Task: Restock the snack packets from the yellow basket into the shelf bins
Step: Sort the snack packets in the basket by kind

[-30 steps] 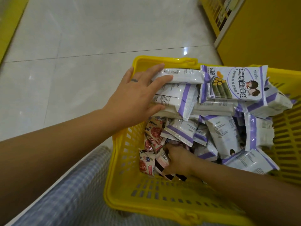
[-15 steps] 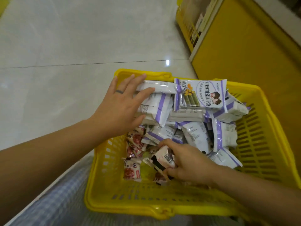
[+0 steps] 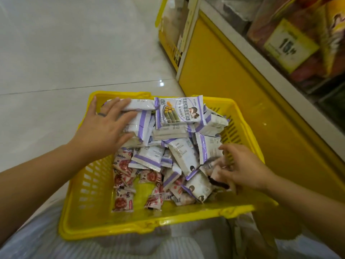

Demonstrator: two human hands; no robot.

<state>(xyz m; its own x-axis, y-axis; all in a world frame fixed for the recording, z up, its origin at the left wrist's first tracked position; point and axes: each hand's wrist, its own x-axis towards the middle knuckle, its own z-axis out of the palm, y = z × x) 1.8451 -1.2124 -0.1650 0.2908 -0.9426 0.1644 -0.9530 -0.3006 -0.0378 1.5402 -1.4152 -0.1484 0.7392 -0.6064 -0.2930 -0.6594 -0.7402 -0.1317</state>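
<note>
A yellow basket (image 3: 78,186) sits in front of me, holding a stack of white-and-purple snack packets (image 3: 179,113) at its far side and several small red-and-white packets (image 3: 123,201) on its floor. My left hand (image 3: 101,131) lies flat with spread fingers on the left end of the white-and-purple stack. My right hand (image 3: 237,167) is at the basket's right side, lifted above the pile, its fingers pinching a few small packets (image 3: 211,168) with dark ends. That hand is motion-blurred.
A yellow shelf unit (image 3: 233,101) stands right of the basket, with a white edge and bins of packaged goods and a yellow price tag (image 3: 291,45) above. Pale tiled floor (image 3: 65,53) spreads to the left. Checked fabric (image 3: 46,238) lies under the basket's near edge.
My right hand has come up out of the basket's middle and moved right with small packets in it. The view has swung right, showing the shelf. My left hand has stayed on the stack.
</note>
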